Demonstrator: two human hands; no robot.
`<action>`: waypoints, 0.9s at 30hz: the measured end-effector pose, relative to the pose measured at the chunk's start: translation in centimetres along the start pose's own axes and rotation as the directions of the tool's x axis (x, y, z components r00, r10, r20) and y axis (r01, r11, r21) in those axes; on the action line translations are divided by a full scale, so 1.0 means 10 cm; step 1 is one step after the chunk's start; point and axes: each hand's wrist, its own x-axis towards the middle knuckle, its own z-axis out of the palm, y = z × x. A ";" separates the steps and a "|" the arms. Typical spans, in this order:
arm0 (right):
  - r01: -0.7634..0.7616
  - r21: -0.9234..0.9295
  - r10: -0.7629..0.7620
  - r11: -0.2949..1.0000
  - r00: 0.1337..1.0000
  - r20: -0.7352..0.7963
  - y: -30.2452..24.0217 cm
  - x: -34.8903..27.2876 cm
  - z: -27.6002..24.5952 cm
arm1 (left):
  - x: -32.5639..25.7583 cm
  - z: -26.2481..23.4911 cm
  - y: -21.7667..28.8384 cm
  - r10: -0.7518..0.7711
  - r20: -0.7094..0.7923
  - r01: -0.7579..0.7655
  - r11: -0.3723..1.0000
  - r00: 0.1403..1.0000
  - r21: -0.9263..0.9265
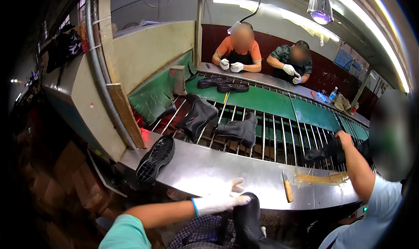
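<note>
One gloved left hand [220, 201] – fingers spread – touches a black boot [246, 218].

The right hand is not seen anywhere. The black boot [248, 220] at the left hand [220, 201] is cut off by the lower edge, and its sole is hidden. A co-worker's hand [342, 137] on the right is partly hidden among dark shoe parts over the conveyor rods [279, 137]. The left hand's grip cannot be made out.
</note>
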 end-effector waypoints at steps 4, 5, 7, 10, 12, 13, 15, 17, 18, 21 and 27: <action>-0.022 -0.135 0.010 0.991 0.996 -0.089 -0.15 0.20 0.07 | 0.36 -1.22 0.40 0.269 -0.273 0.021 0.676 0.924 0.737; -0.058 -0.114 0.050 0.992 0.996 -0.072 -0.06 0.30 0.06 | 0.47 -1.77 0.23 0.474 -0.384 0.118 0.499 0.792 0.859; -0.101 -0.134 0.094 0.986 0.994 -0.059 0.00 0.44 0.13 | 0.46 -2.86 -0.20 0.719 -0.388 0.364 0.200 0.576 0.910; -0.129 -0.173 0.119 0.976 0.990 -0.071 0.04 0.48 0.25 | 0.45 -3.55 -0.63 0.158 -0.845 0.666 0.548 0.511 0.505; -0.142 -0.193 0.124 0.971 0.987 -0.100 0.10 0.42 0.28 | 0.53 -3.12 -0.27 0.100 -0.697 0.493 0.636 0.710 0.594; -0.151 -0.194 0.133 0.969 0.986 -0.104 0.16 0.39 0.31 | 0.56 -3.06 -0.23 0.168 -0.592 0.396 0.597 0.788 0.697; -0.194 -0.166 0.183 0.967 0.980 -0.079 0.37 0.31 0.40 | 0.34 -3.08 -0.15 0.246 -0.468 0.303 0.498 0.849 0.813; -0.233 -0.155 0.228 0.960 0.972 -0.049 0.57 0.14 0.52 | 0.14 -3.28 -0.19 0.216 -0.409 0.274 0.467 0.887 0.841; -0.269 -0.130 0.268 0.954 0.963 -0.026 0.72 0.06 0.56 | 0.00 -3.38 -0.28 0.195 -0.410 0.287 0.457 0.891 0.842; -0.317 -0.140 0.319 0.938 0.948 -0.010 0.95 -0.32 0.67 | -0.26 -3.05 -0.15 0.011 -0.465 0.320 0.711 0.885 0.626; -0.432 -0.133 0.439 0.892 0.898 0.024 1.32 -0.98 0.70 | -1.10 -2.54 0.12 0.248 -0.512 -0.051 0.928 0.822 0.369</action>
